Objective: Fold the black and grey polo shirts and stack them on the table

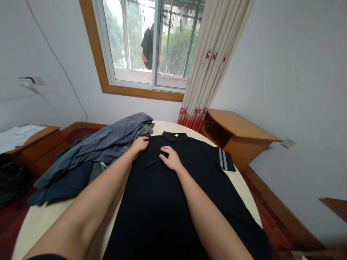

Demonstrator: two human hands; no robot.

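A black polo shirt [162, 202] lies spread on a round, pale table [245, 189], its collar [175, 137] toward the window. The sleeve on the right side sticks out and has two grey stripes [223, 160]. On the left side, an edge of folded-in cloth crosses the chest. My left hand [140, 145] rests on the shirt's left shoulder edge, fingers loosely bent and pointing right; its thumb is hidden. Over the upper chest, my right hand [171, 159] lies with its fingers apart, holding nothing.
A heap of grey and blue clothes [105, 139] covers the table's left side. Behind stand a window [151, 43] and a curtain [208, 68]. A wooden desk [238, 124] stands at the right, a wooden cabinet [43, 144] at the left.
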